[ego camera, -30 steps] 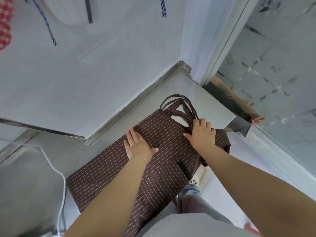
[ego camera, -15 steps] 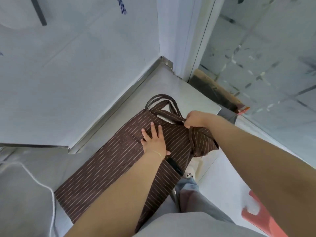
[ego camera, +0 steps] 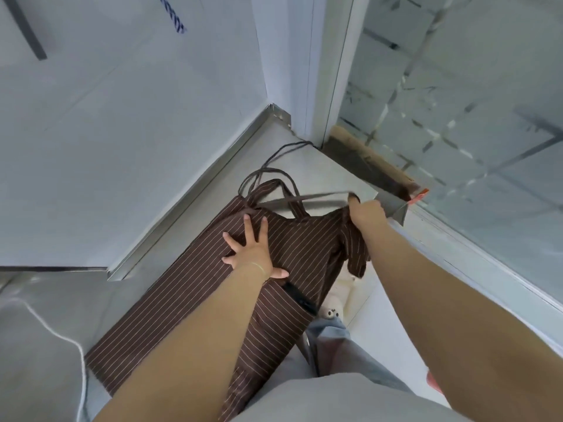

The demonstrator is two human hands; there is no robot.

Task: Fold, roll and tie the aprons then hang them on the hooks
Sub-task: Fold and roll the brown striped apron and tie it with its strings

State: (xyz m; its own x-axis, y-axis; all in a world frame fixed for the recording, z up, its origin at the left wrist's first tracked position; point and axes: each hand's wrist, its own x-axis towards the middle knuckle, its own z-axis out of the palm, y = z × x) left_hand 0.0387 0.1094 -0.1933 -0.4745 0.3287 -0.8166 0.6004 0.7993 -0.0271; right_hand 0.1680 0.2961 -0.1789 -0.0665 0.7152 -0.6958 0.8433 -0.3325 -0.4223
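Note:
A brown pinstriped apron (ego camera: 189,287) lies lengthwise on the steel counter (ego camera: 323,175), its near end hanging over the front edge. My left hand (ego camera: 251,248) presses flat on the cloth near the bib, fingers spread. My right hand (ego camera: 364,211) is closed on a brown apron strap (ego camera: 307,197) and the bib's right corner, and the strap runs taut from the bib's left corner to that fist. More strap loops (ego camera: 268,175) lie on the counter beyond the bib. The bib's right side droops off the counter edge.
A white tiled wall (ego camera: 122,117) backs the counter, and a glass partition (ego camera: 457,117) stands to the right. A white cable (ego camera: 61,336) trails over the counter at the left. A blue cord (ego camera: 173,18) hangs on the wall. Below are my legs and a white slipper (ego camera: 332,309).
My right hand lifted from the bib, closed on a strap and pulled it out to the right until taut. My left hand slid toward the bib. The view swung right.

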